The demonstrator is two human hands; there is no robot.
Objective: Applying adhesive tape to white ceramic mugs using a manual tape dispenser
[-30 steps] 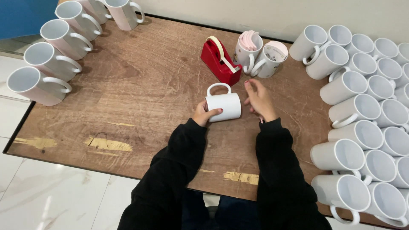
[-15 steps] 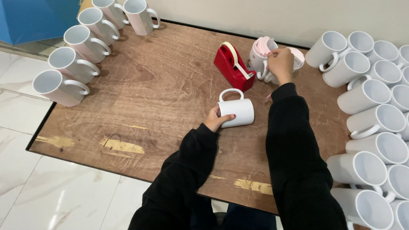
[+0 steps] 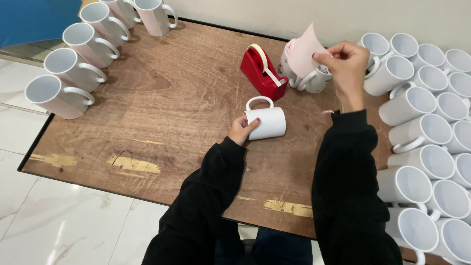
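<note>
We steadied a plain white ceramic mug (image 3: 267,122) on its side mid-table with our left hand (image 3: 242,129) while our right hand (image 3: 345,63) pinched a pale pink paper sheet (image 3: 305,49), not yet applied, above the table's far edge.

Red tape dispenser (image 3: 261,73) beside white mug rows (image 3: 427,122).

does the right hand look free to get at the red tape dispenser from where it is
Probably yes for reach, but not freely. The right hand is raised just right of the red tape dispenser, with bare table between, but its fingers pinch a pale paper sheet, so it is occupied. The left hand holds the lying white mug.
</note>
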